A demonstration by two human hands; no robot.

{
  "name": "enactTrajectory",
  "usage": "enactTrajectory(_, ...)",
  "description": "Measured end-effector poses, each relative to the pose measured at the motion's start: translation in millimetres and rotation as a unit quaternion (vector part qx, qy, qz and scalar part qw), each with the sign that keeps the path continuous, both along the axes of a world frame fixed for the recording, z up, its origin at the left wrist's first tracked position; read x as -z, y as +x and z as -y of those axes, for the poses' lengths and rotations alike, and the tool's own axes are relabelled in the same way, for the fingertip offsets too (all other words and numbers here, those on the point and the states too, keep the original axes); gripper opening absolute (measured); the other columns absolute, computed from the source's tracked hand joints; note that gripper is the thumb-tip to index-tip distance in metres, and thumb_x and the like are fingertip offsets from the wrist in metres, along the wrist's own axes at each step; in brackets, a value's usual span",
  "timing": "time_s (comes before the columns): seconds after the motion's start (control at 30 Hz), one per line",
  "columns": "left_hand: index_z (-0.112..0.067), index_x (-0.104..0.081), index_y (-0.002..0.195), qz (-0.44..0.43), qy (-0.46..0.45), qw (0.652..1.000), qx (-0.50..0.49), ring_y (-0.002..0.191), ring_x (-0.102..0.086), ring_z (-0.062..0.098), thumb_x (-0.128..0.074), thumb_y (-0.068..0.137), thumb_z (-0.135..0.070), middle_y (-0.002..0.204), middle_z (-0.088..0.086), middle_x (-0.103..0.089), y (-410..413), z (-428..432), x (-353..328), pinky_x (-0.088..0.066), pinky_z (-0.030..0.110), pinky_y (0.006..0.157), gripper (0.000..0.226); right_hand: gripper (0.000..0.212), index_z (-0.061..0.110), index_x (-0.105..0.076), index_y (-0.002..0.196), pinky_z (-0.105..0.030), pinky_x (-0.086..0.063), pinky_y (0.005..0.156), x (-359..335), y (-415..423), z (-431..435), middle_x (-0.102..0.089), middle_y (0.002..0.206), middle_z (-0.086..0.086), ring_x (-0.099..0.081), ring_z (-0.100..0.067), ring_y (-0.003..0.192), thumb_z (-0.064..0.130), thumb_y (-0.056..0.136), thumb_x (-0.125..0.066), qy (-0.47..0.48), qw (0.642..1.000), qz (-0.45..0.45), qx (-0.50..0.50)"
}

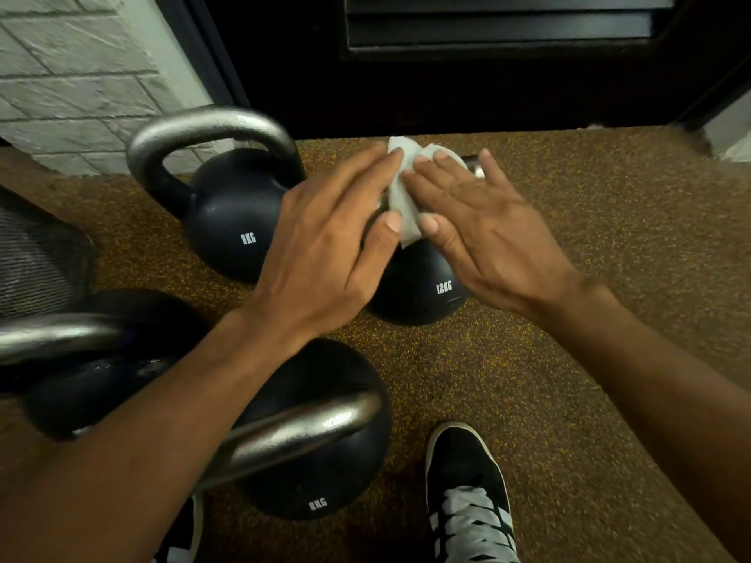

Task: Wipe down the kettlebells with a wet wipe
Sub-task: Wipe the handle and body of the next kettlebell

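Four kettlebells stand on the speckled brown floor (589,245), and both my hands meet over the one marked 12 kg (414,290), the farthest forward. Its steel handle (473,166) is wrapped in the white wipe (400,197), with only a short end showing past my right fingers.

My left hand (325,245) lies over the wipe from the left, fingers close together on top and thumb pressed against the near side, so the wipe is pinched around the handle. My right hand (487,245) mirrors it from the other side: fingers slightly spread over the top, thumb on the wipe's lower edge.

Just left of this sits an 8 kg kettlebell (231,221) near the pale brick wall (73,75). Another 8 kg one (321,461) is below my left forearm, and a fourth (101,384) sits at the left edge, partly hidden. My black shoe (467,481) is beside them.
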State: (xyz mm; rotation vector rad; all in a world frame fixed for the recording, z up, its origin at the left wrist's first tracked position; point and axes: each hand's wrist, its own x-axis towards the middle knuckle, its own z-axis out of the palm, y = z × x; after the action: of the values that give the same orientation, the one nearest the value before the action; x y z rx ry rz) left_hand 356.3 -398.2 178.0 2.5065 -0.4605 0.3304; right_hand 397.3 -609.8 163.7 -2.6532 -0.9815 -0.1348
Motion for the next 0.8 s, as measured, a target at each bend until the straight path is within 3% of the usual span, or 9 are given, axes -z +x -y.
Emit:
enactTrajectory(0.1, -0.006, -0.037, 0.156, -0.006, 0.040, 0.999, 0.000, 0.151, -0.032, 0.020, -0.034, 0.104, -0.038, 0.162, 0.011, -0.036, -8.6, 16.9, -3.3, -0.031, 0.052, 0.119, 0.061, 0.050, 0.015, -0.043, 0.153, -0.049, -0.010, 0.127, -10.7, 7.2, -6.1, -0.046, 0.156, -0.003, -0.034, -0.016, 0.149, 0.035, 0.110, -0.027, 0.087, 0.994, -0.067, 0.006)
enactTrajectory(0.17, -0.008, -0.030, 0.159, -0.027, 0.084, 0.996, -0.008, 0.153, -0.026, 0.020, -0.031, 0.103, -0.043, 0.166, 0.011, -0.029, -11.7, 27.4, -4.6, -0.026, 0.054, 0.121, 0.066, 0.044, 0.018, -0.051, 0.147, -0.042, -0.019, 0.126, -17.8, 9.4, -4.4, -0.052, 0.150, 0.004, -0.043, -0.007, 0.142, 0.026, 0.109, -0.033, 0.178, 0.977, -0.115, 0.023)
enactTrajectory(0.27, -0.009, -0.030, 0.159, -0.050, 0.166, 0.985, -0.013, 0.154, -0.024, 0.022, -0.023, 0.103, -0.053, 0.167, 0.011, -0.026, -11.6, 38.1, -3.5, -0.026, 0.057, 0.121, 0.071, 0.036, 0.024, -0.061, 0.134, -0.022, -0.043, 0.106, -27.8, 13.3, 7.4, -0.059, 0.143, 0.006, -0.054, 0.002, 0.128, 0.020, 0.105, -0.040, 0.368, 0.902, -0.198, 0.109)
enactTrajectory(0.33, -0.010, -0.034, 0.158, -0.050, 0.215, 0.975, -0.017, 0.154, -0.027, 0.026, -0.019, 0.103, -0.056, 0.166, 0.012, -0.028, -11.9, 42.4, -2.2, -0.028, 0.060, 0.118, 0.073, 0.032, 0.028, -0.063, 0.128, -0.025, -0.044, 0.106, -28.1, 18.3, 21.5, -0.062, 0.137, 0.007, -0.056, 0.001, 0.125, 0.023, 0.106, -0.041, 0.427, 0.868, -0.193, 0.165)
enactTrajectory(0.43, -0.012, -0.036, 0.157, -0.048, 0.253, 0.965, -0.038, 0.151, -0.032, 0.029, -0.019, 0.103, -0.057, 0.165, 0.013, -0.031, -15.5, 43.2, -0.5, -0.031, 0.062, 0.114, 0.073, 0.033, 0.031, -0.061, 0.132, -0.031, -0.042, 0.108, -16.4, 20.4, 42.6, -0.059, 0.140, 0.011, -0.053, -0.001, 0.129, 0.033, 0.105, -0.042, 0.404, 0.861, -0.208, 0.228)
enactTrajectory(0.6, -0.009, -0.015, 0.162, -0.055, 0.325, 0.943, -0.046, 0.155, -0.018, 0.034, -0.015, 0.104, -0.061, 0.170, 0.016, -0.010, -19.2, 48.9, 10.6, -0.025, 0.066, 0.114, 0.079, 0.053, 0.031, -0.028, 0.159, -0.041, -0.022, 0.123, 14.1, 8.5, 52.5, -0.025, 0.166, 0.008, -0.022, -0.006, 0.150, 0.038, 0.108, -0.038, 0.171, 0.947, -0.196, 0.189)
enactTrajectory(0.67, -0.007, -0.007, 0.163, -0.058, 0.333, 0.940, -0.054, 0.156, -0.010, 0.036, -0.014, 0.103, -0.062, 0.171, 0.017, -0.002, -18.5, 54.9, 15.3, -0.021, 0.067, 0.117, 0.081, 0.060, 0.027, -0.017, 0.162, -0.034, -0.019, 0.123, 21.5, 4.2, 48.9, -0.021, 0.168, 0.005, -0.018, -0.008, 0.153, 0.041, 0.107, -0.035, 0.164, 0.953, -0.187, 0.170)
enactTrajectory(0.8, -0.009, 0.002, 0.163, -0.058, 0.352, 0.933, -0.054, 0.157, 0.005, 0.037, -0.010, 0.102, -0.063, 0.171, 0.015, 0.009, -13.5, 71.2, 19.2, -0.010, 0.070, 0.119, 0.082, 0.063, 0.024, -0.015, 0.163, -0.029, -0.018, 0.121, 27.8, 2.4, 46.2, -0.021, 0.168, 0.002, -0.019, -0.010, 0.153, 0.037, 0.103, -0.034, 0.175, 0.953, -0.179, 0.171)
